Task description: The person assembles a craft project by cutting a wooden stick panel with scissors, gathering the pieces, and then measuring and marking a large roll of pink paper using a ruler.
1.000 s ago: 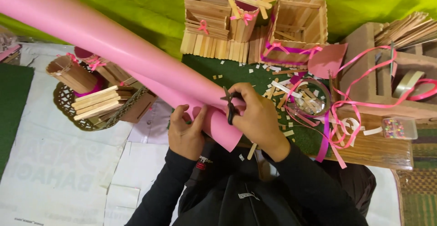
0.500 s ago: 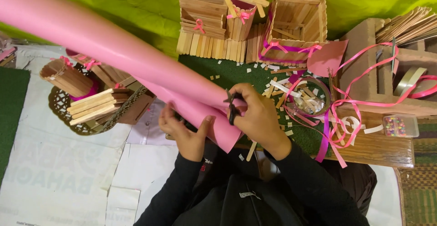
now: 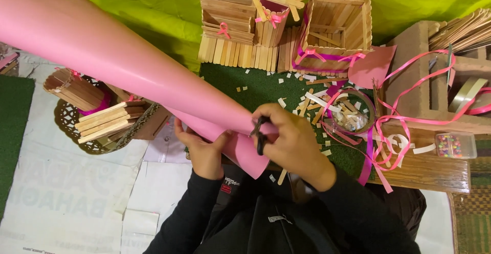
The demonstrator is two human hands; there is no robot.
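Observation:
A long roll of pink paper [image 3: 102, 60] slants from the upper left down to my lap. My left hand [image 3: 202, 152] grips its lower edge from underneath, fingers curled on the sheet. My right hand [image 3: 289, 141] holds black scissors [image 3: 260, 133] with fingers through the handles, and the blades sit at the paper's loose end [image 3: 245, 157]. The blades are mostly hidden by the paper and my fingers.
Open boxes of wooden craft sticks [image 3: 335, 29] stand at the back on a green mat [image 3: 255, 88] strewn with stick scraps. Pink ribbon [image 3: 404, 116] tangles at the right over wooden blocks [image 3: 419, 85]. A basket of stick bundles [image 3: 97, 118] sits left.
My left hand has slid lower and further under the paper's end. The roll has shifted a little, and my right hand with the scissors stays at the paper's edge.

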